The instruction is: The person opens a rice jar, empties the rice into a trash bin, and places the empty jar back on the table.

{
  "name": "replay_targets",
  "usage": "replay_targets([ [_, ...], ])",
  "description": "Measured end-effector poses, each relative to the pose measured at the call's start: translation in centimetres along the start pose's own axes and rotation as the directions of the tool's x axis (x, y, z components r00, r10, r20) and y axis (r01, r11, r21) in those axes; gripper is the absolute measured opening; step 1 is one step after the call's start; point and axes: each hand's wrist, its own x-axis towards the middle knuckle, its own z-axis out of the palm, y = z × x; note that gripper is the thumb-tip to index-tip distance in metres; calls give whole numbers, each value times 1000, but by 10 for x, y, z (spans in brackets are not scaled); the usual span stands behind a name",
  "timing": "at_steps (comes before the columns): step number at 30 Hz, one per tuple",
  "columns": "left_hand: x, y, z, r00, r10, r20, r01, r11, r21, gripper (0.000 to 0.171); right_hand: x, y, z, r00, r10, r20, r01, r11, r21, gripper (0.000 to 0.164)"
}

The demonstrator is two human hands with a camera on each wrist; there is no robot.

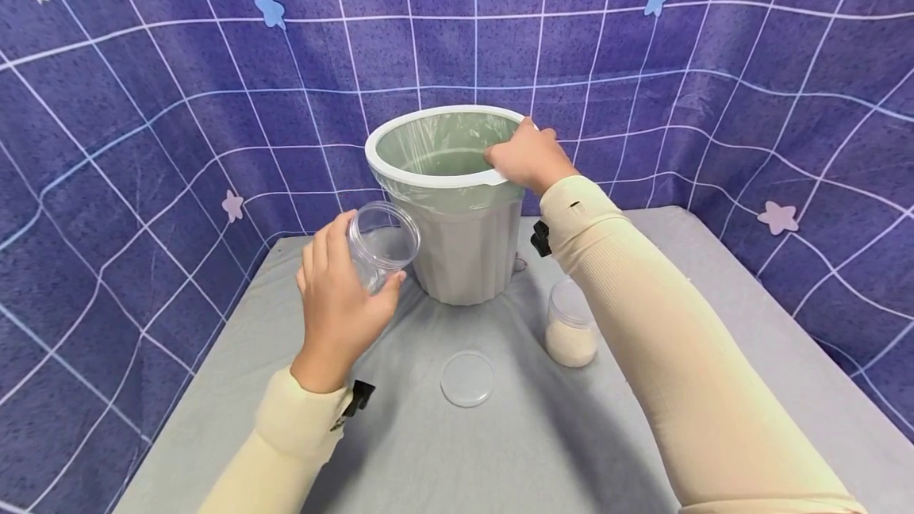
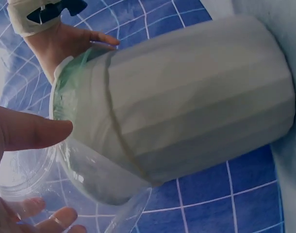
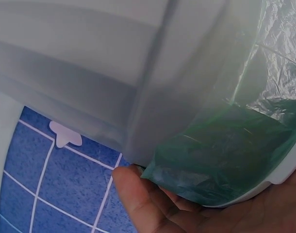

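My left hand (image 1: pixel 336 292) holds a clear plastic jar (image 1: pixel 384 238) that has no lid on, its round mouth tilted up toward the bin. In the left wrist view, the thumb and fingers lie around the see-through jar (image 2: pixel 22 179). At the far right of the grey trash can (image 1: pixel 464 252), my right hand (image 1: pixel 530 155) grips the white rim (image 1: pixel 435 180), thumb inside and fingers outside. A thin green liner (image 3: pixel 221 160) hangs over the rim beside those fingers in the right wrist view. The bin stands upright.
A second clear jar (image 1: pixel 571 331), partly filled with something white, stands right of the bin, partly behind my right forearm. A round clear lid (image 1: pixel 467 379) lies flat on the grey-covered table (image 1: pixel 500 458). Blue grid-patterned cloth (image 1: pixel 457 46) encloses the back and sides.
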Motion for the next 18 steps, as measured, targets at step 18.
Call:
replay_targets([
  [18,-50,-33,38,984,-118,131,150,953,-264,91,2,0,0,1000,-6,-3,6,1000,1,102],
])
